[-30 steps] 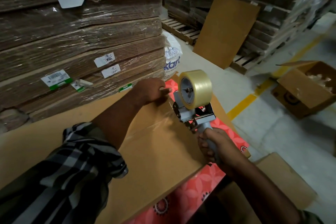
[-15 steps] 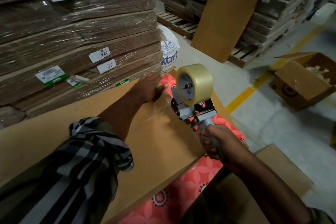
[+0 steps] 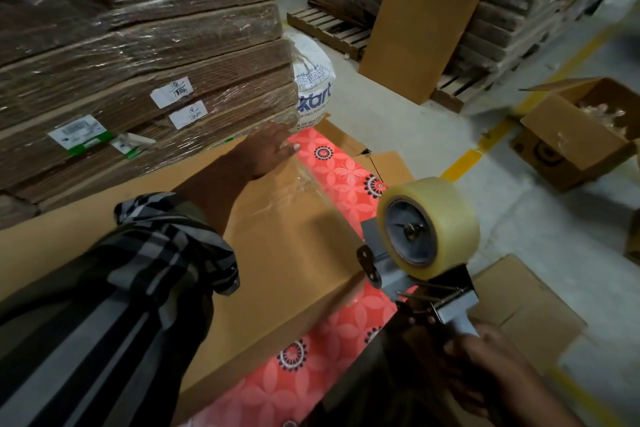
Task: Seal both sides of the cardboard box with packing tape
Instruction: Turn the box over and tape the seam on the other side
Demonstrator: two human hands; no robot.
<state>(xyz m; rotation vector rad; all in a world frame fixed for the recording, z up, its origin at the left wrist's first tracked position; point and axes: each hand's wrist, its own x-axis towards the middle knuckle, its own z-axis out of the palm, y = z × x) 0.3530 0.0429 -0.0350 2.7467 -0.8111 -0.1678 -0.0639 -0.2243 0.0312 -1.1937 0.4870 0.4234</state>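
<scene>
A long brown cardboard box (image 3: 287, 253) lies in front of me on a pink flowered sheet (image 3: 343, 177). Clear tape (image 3: 294, 184) runs over its far right end. My left hand (image 3: 266, 149) lies flat on that taped corner with its fingers stretched out. My right hand (image 3: 481, 367) grips the handle of a tape dispenser (image 3: 415, 253) carrying a roll of clear packing tape (image 3: 429, 225). The dispenser is held off the box, to the right of its edge, above the sheet.
Wrapped stacks of flat cardboard (image 3: 138, 73) rise right behind the box. A white printed sack (image 3: 311, 83) sits by them. A cardboard sheet (image 3: 419, 24) leans on pallets at the back. An open carton (image 3: 575, 135) stands on the floor at right, beside a yellow line (image 3: 464, 159).
My right hand has pulled the tape dispenser off the box's end, down and to the right. My left hand has slid toward the far corner and flattened on the tape.
</scene>
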